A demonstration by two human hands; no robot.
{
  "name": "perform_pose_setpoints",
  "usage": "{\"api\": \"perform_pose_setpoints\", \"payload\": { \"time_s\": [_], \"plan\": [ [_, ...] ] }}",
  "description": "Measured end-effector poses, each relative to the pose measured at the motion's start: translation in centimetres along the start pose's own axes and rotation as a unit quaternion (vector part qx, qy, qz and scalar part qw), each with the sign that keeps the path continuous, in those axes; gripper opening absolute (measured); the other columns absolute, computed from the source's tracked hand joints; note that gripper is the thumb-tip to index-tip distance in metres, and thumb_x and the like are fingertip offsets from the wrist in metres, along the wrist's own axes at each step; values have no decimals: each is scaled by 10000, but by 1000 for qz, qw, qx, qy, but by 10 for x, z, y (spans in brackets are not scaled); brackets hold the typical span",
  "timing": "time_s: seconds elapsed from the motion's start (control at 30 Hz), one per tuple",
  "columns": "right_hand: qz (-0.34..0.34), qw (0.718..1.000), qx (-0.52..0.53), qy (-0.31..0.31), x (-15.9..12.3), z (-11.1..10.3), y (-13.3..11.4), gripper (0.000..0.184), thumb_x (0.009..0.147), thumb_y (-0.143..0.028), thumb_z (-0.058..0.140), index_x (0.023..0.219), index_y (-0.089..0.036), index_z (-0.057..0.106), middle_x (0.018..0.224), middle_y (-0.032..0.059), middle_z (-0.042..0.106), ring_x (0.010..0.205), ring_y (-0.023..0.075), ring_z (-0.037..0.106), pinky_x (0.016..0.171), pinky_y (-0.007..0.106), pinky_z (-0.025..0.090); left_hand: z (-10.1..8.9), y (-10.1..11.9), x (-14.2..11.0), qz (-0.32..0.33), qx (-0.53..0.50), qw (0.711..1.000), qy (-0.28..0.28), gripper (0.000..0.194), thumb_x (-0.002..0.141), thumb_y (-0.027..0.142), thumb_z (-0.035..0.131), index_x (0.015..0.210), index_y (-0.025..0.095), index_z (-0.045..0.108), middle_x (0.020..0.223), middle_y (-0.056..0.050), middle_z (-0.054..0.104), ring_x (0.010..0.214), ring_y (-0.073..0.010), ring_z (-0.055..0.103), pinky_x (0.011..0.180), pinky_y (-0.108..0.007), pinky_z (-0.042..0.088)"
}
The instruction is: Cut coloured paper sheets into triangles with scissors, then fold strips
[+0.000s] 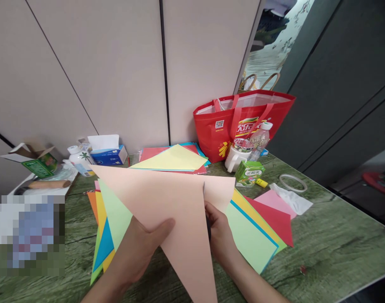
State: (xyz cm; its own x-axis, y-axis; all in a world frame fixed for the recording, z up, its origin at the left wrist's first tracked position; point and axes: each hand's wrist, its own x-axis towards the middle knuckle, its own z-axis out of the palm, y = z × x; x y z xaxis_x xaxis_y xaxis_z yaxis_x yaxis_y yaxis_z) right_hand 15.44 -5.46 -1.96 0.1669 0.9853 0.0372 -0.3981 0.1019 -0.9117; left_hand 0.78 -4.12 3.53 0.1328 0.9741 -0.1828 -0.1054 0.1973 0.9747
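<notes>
A folded sheet of peach paper [173, 198] is held up above the table, its pointed corner reaching far left. My left hand [145, 235] grips it from the lower left, thumb on top and fingers hidden beneath. At the paper's right side, my right hand [219, 229] is closed round the dark handles of scissors [208, 226]. A bit of blade shows at the edge where the folded layer meets the strip [220, 189] on the right. Most of the scissors is hidden by the paper and fingers. Beneath lie fanned coloured sheets [249, 240].
Behind the paper are more coloured sheets [176, 159], a blue tissue box [109, 155] and a white bottle [80, 162]. A red bag [211, 136], white mug [235, 158], clear bottle [260, 141], green carton [249, 173] and tape roll [292, 183] stand or lie to the right.
</notes>
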Motion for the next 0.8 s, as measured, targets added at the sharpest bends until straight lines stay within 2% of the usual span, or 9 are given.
{"api": "perform_pose_setpoints", "payload": {
  "time_s": [0.23, 0.43, 0.8],
  "plan": [
    [4, 1000, -4, 5, -1, 0, 0, 216, 611, -166, 726, 812, -201, 659, 630, -27, 711, 544, 168, 639, 498, 245, 495, -6, -3, 3, -6, 9, 1000, -18, 429, 627, 293, 723, 1003, 138, 587, 1112, -140, 654, 1016, -320, 595, 796, -424, 513],
    [1, 1000, -11, 14, -1, 0, 0, 212, 594, -140, 725, 791, -201, 674, 640, -32, 708, 540, 142, 616, 496, 219, 474, -5, -3, 3, -5, 17, 1000, -26, 395, 629, 295, 722, 972, 141, 601, 1127, -139, 646, 1021, -320, 592, 821, -429, 504],
    [-9, 1000, -24, 8, 0, 0, 0, 223, 588, -105, 700, 784, -198, 650, 623, -46, 664, 552, 133, 584, 540, 228, 472, -1, -1, 0, -4, 11, 1000, -7, 474, 600, 295, 732, 1022, 142, 582, 1063, -135, 677, 987, -325, 610, 789, -424, 516]
  ]
}}
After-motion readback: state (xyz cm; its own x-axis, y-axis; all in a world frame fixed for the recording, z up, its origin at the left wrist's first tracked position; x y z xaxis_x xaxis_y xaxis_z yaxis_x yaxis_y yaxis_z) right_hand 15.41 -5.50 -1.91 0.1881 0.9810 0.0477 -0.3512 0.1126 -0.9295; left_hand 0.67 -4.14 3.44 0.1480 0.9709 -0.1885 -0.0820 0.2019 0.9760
